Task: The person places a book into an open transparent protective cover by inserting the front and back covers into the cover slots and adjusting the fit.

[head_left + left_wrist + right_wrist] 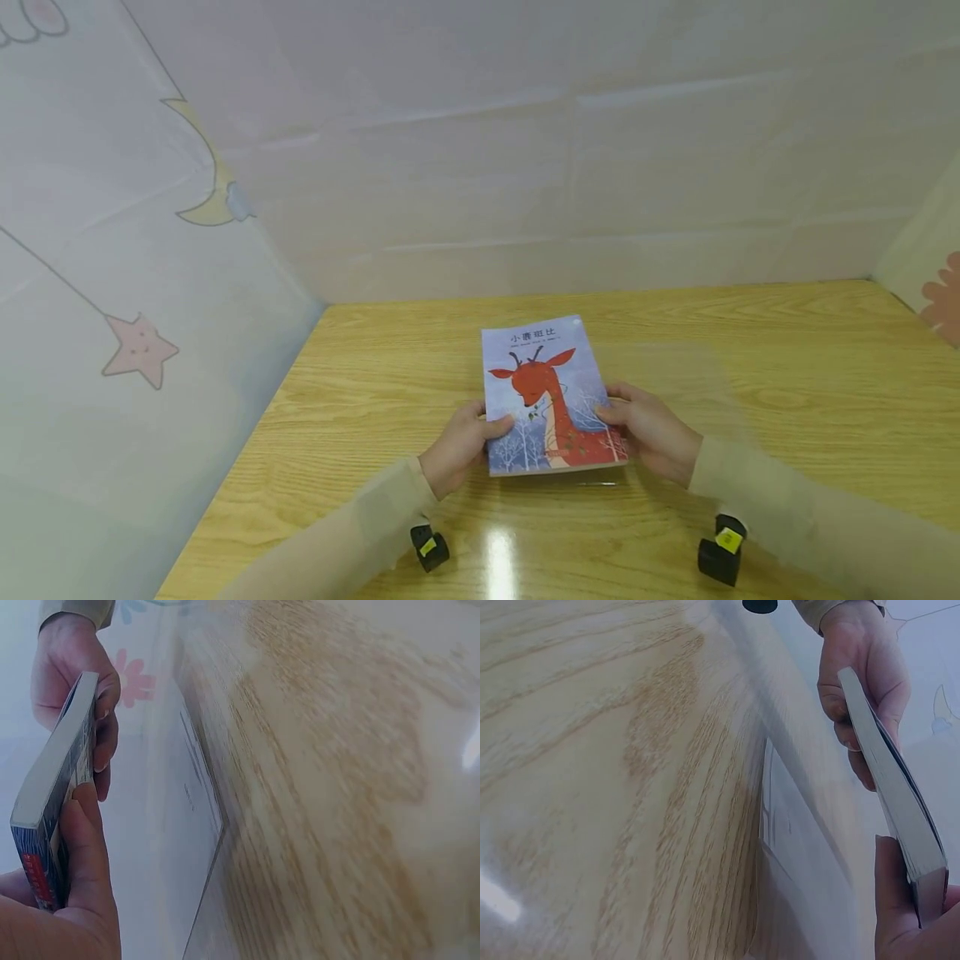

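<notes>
A paperback book with a red deer on its blue-purple cover is held up above the table, cover facing up. My left hand grips its left edge, thumb on the cover and fingers underneath. On the opposite edge, my right hand holds it the same way. The page edges of the book show in the left wrist view, apart from the tabletop. Below it lies a clear plastic sheet, faint in the head view, where the book hides part of it.
The wood-grain table has a glare spot near its front. Pale printed cloth stands behind it and at the sides. Black wrist cameras hang under both sleeves.
</notes>
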`<action>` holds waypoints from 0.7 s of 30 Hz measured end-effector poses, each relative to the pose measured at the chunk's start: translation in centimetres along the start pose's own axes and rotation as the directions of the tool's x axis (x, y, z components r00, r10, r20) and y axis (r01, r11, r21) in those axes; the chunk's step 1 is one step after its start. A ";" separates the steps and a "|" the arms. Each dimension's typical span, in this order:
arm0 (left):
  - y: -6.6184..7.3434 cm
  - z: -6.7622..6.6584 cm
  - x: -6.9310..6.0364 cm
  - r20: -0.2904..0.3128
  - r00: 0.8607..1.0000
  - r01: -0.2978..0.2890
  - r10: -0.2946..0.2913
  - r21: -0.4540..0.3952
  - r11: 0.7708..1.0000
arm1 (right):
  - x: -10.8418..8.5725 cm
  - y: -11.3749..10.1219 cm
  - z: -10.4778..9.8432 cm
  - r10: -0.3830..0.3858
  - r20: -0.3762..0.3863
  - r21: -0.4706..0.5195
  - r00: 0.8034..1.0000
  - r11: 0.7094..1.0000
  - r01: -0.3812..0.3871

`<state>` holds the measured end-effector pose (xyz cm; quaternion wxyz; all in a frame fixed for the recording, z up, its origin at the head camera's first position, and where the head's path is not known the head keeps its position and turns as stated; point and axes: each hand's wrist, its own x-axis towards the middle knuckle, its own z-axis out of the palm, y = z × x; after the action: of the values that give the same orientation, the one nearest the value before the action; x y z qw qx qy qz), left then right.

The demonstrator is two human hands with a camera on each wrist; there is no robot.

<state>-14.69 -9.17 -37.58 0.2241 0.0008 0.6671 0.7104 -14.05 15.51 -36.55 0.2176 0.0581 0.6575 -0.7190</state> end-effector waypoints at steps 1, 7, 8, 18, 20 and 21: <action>0.0 0.1 0.0 -0.002 1.000 0.001 -0.001 0.000 1.000 | -0.1 0.0 0.0 0.001 -0.002 -0.002 1.000 1.000 -0.001; -0.2 0.7 0.0 -0.005 1.000 0.007 -0.007 0.001 1.000 | -0.4 0.2 -0.5 -0.010 -0.005 -0.020 1.000 1.000 0.010; -0.2 0.8 0.0 -0.003 1.000 0.007 -0.007 0.000 1.000 | -0.5 0.2 -0.6 -0.011 -0.005 -0.019 1.000 1.000 0.011; -0.3 1.5 0.0 0.018 1.000 -0.012 0.012 -0.005 1.000 | -0.9 0.6 -1.5 -0.021 0.019 -0.013 1.000 1.000 0.021; -0.4 1.7 -0.1 0.022 1.000 -0.009 0.009 -0.004 1.000 | -0.9 0.7 -1.7 -0.023 0.024 -0.012 0.999 1.000 0.023; -0.4 1.8 -0.1 0.024 1.000 -0.007 0.007 -0.002 1.000 | -1.0 0.8 -1.9 -0.023 0.025 -0.011 0.999 1.000 0.024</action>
<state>-13.97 -7.51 -37.71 0.2295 0.0112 0.6637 0.7119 -13.23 17.52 -37.14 0.2177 0.0401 0.6594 -0.7184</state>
